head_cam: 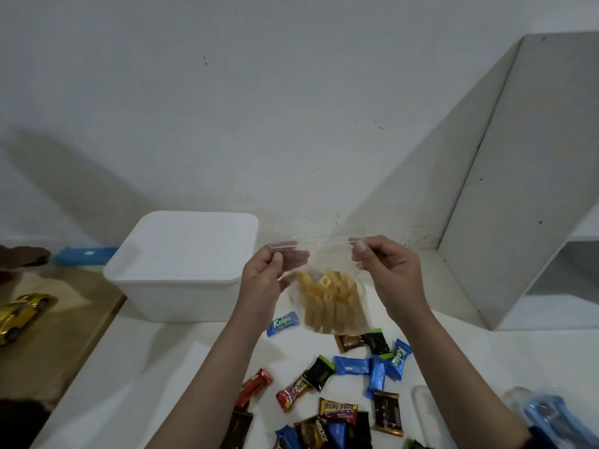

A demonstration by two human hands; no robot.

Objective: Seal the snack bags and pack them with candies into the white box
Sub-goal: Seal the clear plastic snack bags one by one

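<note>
Both grips, left hand (264,280) and right hand (385,273), pinched the top corners of a clear snack bag (327,303), held up just right of the lidded white box (181,267). Sealing looked unfinished; wrapped candies (353,367) lay unpacked on the counter (155,367) in front of the box.

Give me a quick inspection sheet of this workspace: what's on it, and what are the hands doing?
Surface: white tabletop, candies scattered on it.
Job's things: clear plastic snack bag of yellow tube crisps, held up; white lidded plastic box, lid on; wrapped candies in blue, black, red and brown.
Clutter: gold toy car on a wooden board at left; blue flat box behind the white box.
Fingers: left hand and right hand pinch the bag's top corners.
Cables: nothing seen.
Surroundings: white wall, white shelf unit.
</note>
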